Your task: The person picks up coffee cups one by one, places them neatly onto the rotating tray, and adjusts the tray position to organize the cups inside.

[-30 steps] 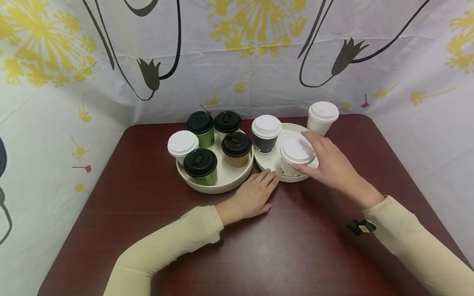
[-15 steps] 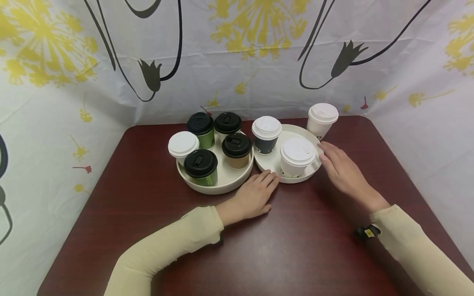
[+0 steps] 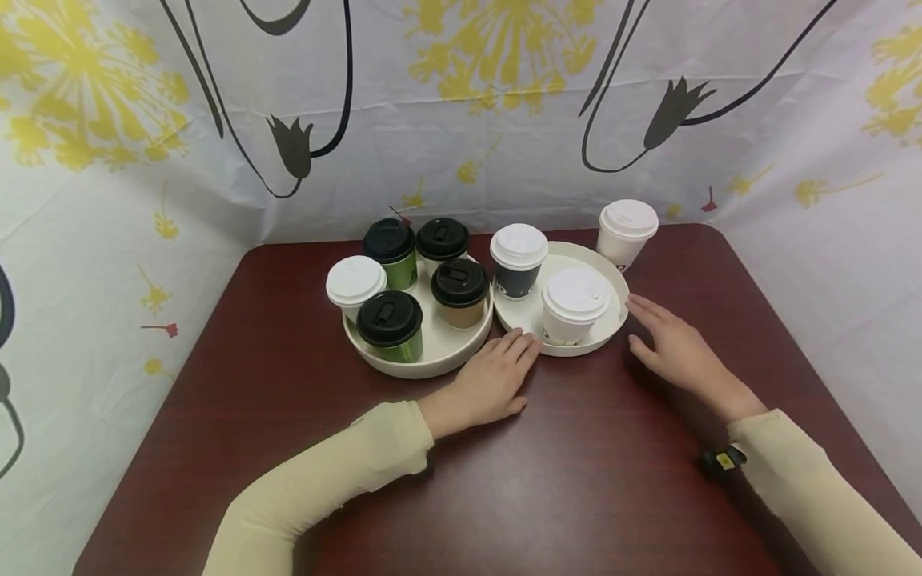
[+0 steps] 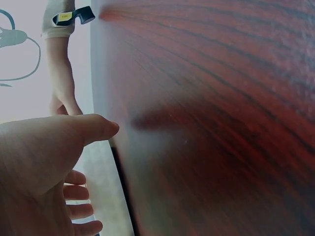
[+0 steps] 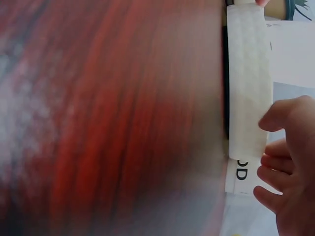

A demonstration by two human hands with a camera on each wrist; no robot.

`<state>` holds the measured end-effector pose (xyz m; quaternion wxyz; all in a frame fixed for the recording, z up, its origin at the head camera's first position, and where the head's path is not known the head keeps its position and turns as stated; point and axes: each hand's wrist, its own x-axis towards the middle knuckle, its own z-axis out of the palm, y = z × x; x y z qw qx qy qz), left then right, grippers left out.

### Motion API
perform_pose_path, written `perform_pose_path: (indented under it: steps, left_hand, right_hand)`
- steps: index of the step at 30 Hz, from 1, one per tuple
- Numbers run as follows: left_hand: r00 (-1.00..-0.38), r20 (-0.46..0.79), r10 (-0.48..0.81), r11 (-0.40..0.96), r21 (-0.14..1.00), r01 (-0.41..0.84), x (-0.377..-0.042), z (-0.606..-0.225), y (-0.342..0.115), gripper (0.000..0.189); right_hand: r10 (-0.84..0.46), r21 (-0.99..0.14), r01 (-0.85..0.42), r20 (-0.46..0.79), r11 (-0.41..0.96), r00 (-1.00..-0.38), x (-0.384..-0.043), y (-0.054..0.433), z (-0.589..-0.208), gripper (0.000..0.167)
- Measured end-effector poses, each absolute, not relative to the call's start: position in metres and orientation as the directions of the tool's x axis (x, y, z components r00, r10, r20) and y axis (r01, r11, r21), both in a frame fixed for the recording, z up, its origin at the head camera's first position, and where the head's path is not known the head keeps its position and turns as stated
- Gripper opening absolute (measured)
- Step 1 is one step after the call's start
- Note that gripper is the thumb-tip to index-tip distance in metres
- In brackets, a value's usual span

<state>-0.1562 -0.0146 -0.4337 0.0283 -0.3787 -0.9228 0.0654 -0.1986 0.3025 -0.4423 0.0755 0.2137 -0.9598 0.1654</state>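
My left hand [image 3: 492, 380] lies with straight fingers at the front, where the two trays meet, fingertips by the right tray's rim. My right hand [image 3: 677, 348] is beside the right side of the right white tray [image 3: 608, 320], fingertips near its rim, holding nothing. In the right wrist view its fingers [image 5: 270, 179] are loosely bent by the tray wall [image 5: 248, 83]. On that tray stand a white-lidded white paper cup [image 3: 572, 308] and a dark paper cup with a white lid [image 3: 517, 260]. A white-lidded cup [image 3: 627, 232] stands behind the tray, at the back right.
The left white tray [image 3: 406, 370] carries several lidded cups, among them a green cup with a black lid [image 3: 392, 328], a brown cup [image 3: 461, 296] and a white-lidded cup [image 3: 355, 284]. A patterned cloth [image 3: 475, 184] hangs behind the dark red table [image 3: 562, 480].
My right hand has let go of the front white cup and moved right, past the tray's rim, then slightly toward me. That cup sits slightly farther left. My left hand has barely moved.
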Motion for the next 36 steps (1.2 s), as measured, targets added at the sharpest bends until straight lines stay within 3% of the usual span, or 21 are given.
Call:
perform_pose_path:
  steps: [13, 21, 36]
  left_hand:
    - [-0.73, 0.027, 0.683, 0.723, -0.167, 0.67, -0.153, -0.437, -0.014, 0.09]
    - [-0.688, 0.092, 0.719, 0.693, -0.16, 0.703, -0.148, -0.442, -0.007, 0.087]
    - [-0.637, 0.083, 0.767, 0.641, -0.155, 0.752, -0.144, -0.44, 0.004, 0.087]
  right_hand:
    - [-0.459, -0.218, -0.499, 0.211, 0.839, -0.863, -0.184, 0.305, -0.44, 0.064]
    - [-0.474, -0.212, -0.506, 0.183, 0.836, -0.861, -0.173, 0.3, -0.437, 0.063]
    - [-0.55, -0.198, -0.57, 0.152, 0.797, -0.821, -0.155, 0.282, -0.425, 0.06]
